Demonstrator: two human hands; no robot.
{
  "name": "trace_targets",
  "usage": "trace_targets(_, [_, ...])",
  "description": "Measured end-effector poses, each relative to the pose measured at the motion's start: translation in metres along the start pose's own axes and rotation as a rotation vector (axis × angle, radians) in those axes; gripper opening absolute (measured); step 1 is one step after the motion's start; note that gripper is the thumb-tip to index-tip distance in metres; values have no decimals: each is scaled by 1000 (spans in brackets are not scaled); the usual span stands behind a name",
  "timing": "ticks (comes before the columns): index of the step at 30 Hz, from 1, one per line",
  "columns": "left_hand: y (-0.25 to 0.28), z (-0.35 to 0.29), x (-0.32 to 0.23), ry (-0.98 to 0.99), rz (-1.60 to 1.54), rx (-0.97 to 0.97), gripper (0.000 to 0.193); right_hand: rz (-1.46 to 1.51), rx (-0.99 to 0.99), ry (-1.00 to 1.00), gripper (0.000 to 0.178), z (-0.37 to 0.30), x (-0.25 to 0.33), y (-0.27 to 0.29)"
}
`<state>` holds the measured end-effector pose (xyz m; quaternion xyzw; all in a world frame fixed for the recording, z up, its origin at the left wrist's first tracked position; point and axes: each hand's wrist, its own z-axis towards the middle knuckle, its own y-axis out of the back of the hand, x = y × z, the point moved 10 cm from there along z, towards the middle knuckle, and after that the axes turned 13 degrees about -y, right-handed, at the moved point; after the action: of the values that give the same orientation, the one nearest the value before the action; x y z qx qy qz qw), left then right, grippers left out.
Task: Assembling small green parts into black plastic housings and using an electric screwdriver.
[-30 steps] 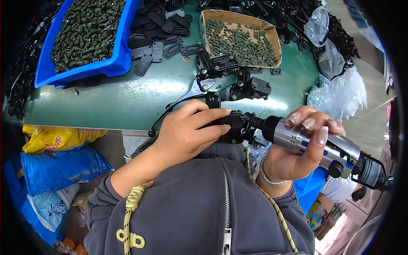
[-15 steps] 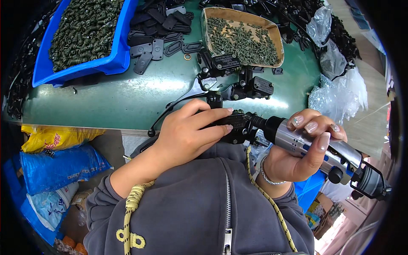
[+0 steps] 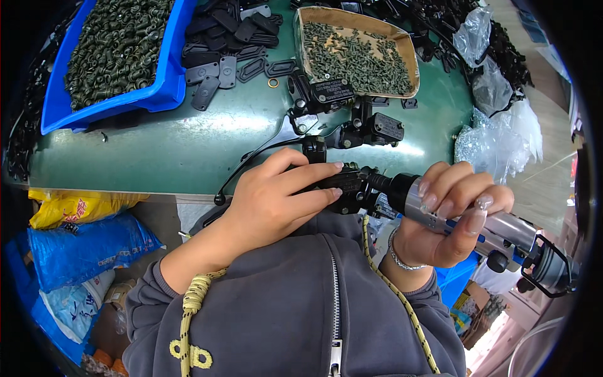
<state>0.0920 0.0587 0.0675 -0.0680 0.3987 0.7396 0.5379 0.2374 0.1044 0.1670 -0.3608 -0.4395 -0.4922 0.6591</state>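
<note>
My left hand [image 3: 270,198] is closed on a black brake master cylinder [image 3: 345,183], with two fingers lying across its flat top. The palm side of that hand is hidden. A silver, cylindrical power screwdriver [image 3: 512,227] lies nearly level in my right hand [image 3: 461,204], whose fingers wrap round its body. Its black nose and bit point left and meet the near right end of the cylinder; the exact contact point is too small to make out. Just beyond, two more black brake cylinders [image 3: 333,94] rest on the green table, one with a long lever [image 3: 251,151].
A blue bin [image 3: 176,81] of dark green fittings stands at the far left. Flat black covers [image 3: 204,92] lie piled beside it. A shallow cardboard tray [image 3: 411,60] holds many small screws. Clear plastic bags [image 3: 502,141] sit at the right, and sacks [image 3: 94,248] lie below the table's left edge.
My right fingers have closed further round the screwdriver and slid a little along its body. The left hand keeps its hold on the brake master cylinder. The whole view has shifted slightly.
</note>
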Motion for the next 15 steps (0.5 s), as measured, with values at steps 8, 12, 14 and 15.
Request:
trace_targets(8, [0,-2,3,13,-23,-3,15,-42,-21,-33,20,-2,-6,-4])
trace_targets(12, [-1,1,2,13,-29,7,14,-69,6,-41,21,0,-6,-5])
trace_targets(14, [0,1,4,16,-30,1,14,-59,12,-49,21,1,-7,-5])
trace_targets(15, [0,1,5,16,-32,-5,13,-54,15,-51,21,1,-8,-5])
